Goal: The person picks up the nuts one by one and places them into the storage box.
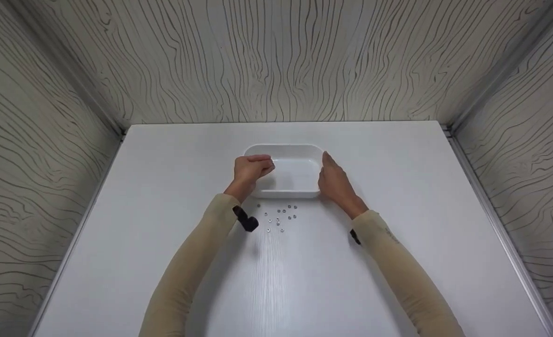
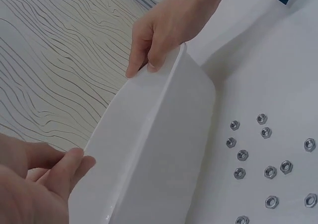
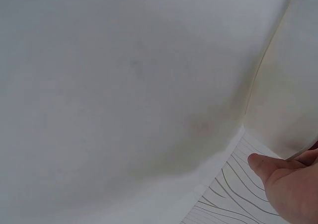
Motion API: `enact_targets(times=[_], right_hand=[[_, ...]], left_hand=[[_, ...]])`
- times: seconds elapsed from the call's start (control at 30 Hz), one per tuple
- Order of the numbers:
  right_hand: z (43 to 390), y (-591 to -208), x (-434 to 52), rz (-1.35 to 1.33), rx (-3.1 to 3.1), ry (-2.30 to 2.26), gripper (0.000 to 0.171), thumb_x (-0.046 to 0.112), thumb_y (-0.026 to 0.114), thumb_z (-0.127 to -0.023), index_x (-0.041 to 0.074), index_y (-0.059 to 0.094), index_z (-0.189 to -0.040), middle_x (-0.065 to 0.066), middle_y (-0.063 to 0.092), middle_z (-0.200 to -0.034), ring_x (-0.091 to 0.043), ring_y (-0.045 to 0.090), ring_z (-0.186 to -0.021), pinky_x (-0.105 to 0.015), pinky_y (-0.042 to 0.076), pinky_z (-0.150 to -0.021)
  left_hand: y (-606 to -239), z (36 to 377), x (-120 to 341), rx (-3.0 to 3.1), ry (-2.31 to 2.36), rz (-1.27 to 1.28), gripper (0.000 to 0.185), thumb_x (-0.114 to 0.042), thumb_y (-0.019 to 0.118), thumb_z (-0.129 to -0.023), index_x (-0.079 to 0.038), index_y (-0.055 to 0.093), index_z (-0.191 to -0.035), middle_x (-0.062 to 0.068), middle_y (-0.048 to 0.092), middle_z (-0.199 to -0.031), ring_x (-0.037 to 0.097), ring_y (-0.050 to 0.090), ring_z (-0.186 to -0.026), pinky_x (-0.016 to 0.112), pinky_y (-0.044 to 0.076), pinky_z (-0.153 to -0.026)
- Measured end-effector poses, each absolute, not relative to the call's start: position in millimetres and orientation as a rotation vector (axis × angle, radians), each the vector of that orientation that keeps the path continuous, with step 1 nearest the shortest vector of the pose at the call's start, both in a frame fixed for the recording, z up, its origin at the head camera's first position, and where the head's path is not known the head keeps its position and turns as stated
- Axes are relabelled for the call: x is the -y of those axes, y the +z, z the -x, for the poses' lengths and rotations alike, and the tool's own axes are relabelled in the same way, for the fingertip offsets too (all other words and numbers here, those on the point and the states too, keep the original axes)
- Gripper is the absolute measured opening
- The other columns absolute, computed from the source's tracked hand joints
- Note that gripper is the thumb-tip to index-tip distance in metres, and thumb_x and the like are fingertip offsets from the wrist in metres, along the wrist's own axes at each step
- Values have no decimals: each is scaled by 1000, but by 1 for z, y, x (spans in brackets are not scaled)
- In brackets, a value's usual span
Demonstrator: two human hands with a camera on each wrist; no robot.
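White tray (image 1: 287, 194) on a table (image 1: 164, 187); a person's right hand (image 1: 336, 182) grips its right rim; left hand (image 1: 252, 168) curls over its left end, holding what I can't tell; metal nuts (image 2: 242, 155) scattered along its near side.

Container (image 1: 286, 194), white, oblong, with rounded corners and a thin rim; open-topped, standing upright. Hex nuts (image 2: 242, 155), small, silvery, holed through the centre, about a dozen; lying loosely scattered near the container's near long wall.
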State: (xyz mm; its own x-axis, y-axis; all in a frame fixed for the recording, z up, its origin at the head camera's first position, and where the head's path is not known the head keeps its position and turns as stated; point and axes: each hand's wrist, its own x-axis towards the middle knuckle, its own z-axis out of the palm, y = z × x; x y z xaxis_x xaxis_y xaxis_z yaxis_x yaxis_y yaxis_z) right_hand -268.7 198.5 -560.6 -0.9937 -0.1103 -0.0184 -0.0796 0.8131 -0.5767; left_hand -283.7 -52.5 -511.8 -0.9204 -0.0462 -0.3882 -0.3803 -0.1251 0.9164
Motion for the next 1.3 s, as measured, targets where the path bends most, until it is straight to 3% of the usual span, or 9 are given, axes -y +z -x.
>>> enact_targets(times=[0.43, 0.7, 0.87, 1.03, 1.3], right_hand=[[268, -560, -198, 106, -2917, -968, 60, 15, 33, -112, -1, 13, -167, -19, 20, -175, -35, 22, -164, -49, 20, -138], [268, -561, -200, 178, -2952, -950, 60, 13, 33, -111, -6, 15, -165, -25, 24, -173, -38, 25, -162, -50, 24, -137], [269, -563, -200, 198, -2963, -943, 59, 11, 31, -111, -8, 15, -164, -27, 24, -172, -40, 26, -161, -51, 24, -136], [269, -563, -200, 194, -2970, -959, 58, 12, 30, -111, -7, 17, -164, -26, 26, -172, -39, 27, -161, -50, 25, -136], [270, -562, -199, 180, -2965, -966, 59, 13, 33, -111, -7, 18, -164, -26, 27, -171, -39, 28, -161, -50, 25, -136]], left_hand=[[-512, 284, 52, -1866, 2188, 470, 37, 6, 70, -96, 10, 66, -132, 25, 69, -132, 30, 75, -119, 21, 66, -90], [-506, 278, 57, -1921, 2188, 361, 33, 1, 71, -96, 10, 69, -127, 25, 73, -125, 29, 76, -114, 24, 67, -92], [-503, 271, 61, -2003, 2102, 267, 33, -4, 70, -98, 8, 69, -129, 29, 70, -130, 30, 77, -114, 28, 68, -92], [-504, 264, 65, -2145, 1994, 186, 30, -10, 71, -99, 2, 72, -127, 20, 73, -125, 27, 76, -112, 29, 68, -92], [-509, 254, 69, -2445, 1835, -14, 19, -25, 74, -99, -11, 79, -111, 7, 76, -109, 18, 73, -101, 28, 67, -91]])
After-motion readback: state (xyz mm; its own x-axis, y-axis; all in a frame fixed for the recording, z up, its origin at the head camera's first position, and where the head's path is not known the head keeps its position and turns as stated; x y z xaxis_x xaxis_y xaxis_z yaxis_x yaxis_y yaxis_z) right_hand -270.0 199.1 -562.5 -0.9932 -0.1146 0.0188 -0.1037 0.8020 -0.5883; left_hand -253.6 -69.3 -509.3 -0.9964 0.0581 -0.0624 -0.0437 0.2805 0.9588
